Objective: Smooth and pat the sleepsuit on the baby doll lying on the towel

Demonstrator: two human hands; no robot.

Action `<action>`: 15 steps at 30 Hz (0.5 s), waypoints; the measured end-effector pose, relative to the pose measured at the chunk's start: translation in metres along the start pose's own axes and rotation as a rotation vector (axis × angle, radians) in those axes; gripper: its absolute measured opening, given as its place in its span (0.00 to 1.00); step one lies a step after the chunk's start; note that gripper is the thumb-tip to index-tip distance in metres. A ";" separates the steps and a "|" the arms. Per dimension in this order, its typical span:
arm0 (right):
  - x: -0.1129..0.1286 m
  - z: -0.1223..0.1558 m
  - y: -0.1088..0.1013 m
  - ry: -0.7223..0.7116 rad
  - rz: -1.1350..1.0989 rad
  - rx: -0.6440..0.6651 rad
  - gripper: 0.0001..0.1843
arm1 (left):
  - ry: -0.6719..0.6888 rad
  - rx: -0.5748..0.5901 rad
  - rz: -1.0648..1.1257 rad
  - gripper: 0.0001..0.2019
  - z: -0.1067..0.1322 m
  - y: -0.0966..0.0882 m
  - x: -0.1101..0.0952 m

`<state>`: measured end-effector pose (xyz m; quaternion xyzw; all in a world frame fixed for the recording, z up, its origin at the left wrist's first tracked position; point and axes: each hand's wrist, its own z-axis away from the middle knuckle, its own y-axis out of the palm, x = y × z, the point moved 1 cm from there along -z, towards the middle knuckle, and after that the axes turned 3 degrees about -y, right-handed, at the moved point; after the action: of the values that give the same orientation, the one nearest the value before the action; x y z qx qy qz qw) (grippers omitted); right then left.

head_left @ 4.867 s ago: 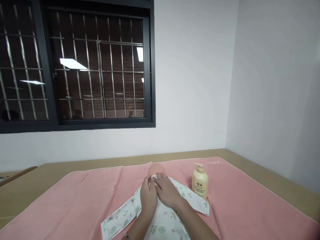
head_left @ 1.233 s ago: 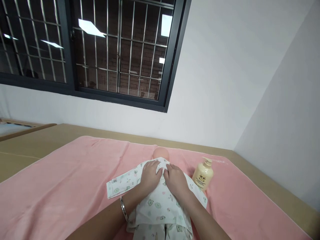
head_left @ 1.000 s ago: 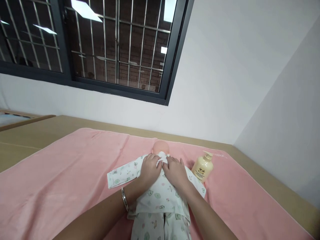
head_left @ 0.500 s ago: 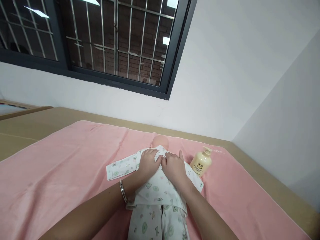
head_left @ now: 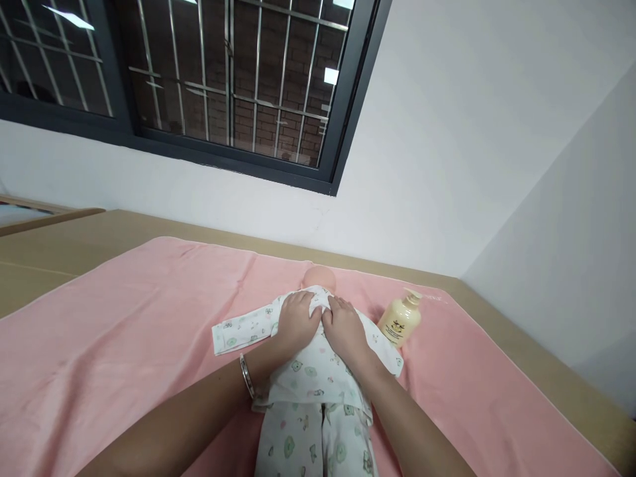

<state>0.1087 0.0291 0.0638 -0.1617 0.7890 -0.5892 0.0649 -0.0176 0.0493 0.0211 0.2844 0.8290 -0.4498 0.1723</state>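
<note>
A baby doll (head_left: 319,277) lies face up on a pink towel (head_left: 124,331), dressed in a white printed top (head_left: 238,331) and matching trousers (head_left: 308,444). My left hand (head_left: 295,321) rests on the doll's chest, its fingers curled on the cloth at the collar. Right beside it, touching, my right hand (head_left: 345,328) lies on the chest with fingers pressed together near the neckline. One sleeve of the top spreads out flat to the left.
A cream pump bottle (head_left: 400,320) stands on the towel just right of the doll. The towel covers a tan table (head_left: 74,238) set against a white wall, under a barred window (head_left: 199,86). A second wall closes the right side.
Over the last second both hands have stayed at the doll's collar, shifting slightly; my right thumb has dropped. The view has tilted down, showing more of the trousers.
</note>
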 end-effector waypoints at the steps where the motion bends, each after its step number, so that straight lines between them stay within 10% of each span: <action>1: -0.001 0.000 0.000 0.005 -0.010 0.001 0.24 | -0.003 -0.004 0.004 0.15 0.000 0.000 0.000; 15: 0.003 0.005 -0.001 0.079 0.146 0.027 0.22 | -0.021 0.005 -0.044 0.17 0.000 -0.001 -0.001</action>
<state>0.1071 0.0237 0.0635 -0.0794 0.7927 -0.5993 0.0785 -0.0171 0.0488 0.0223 0.2616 0.8320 -0.4586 0.1705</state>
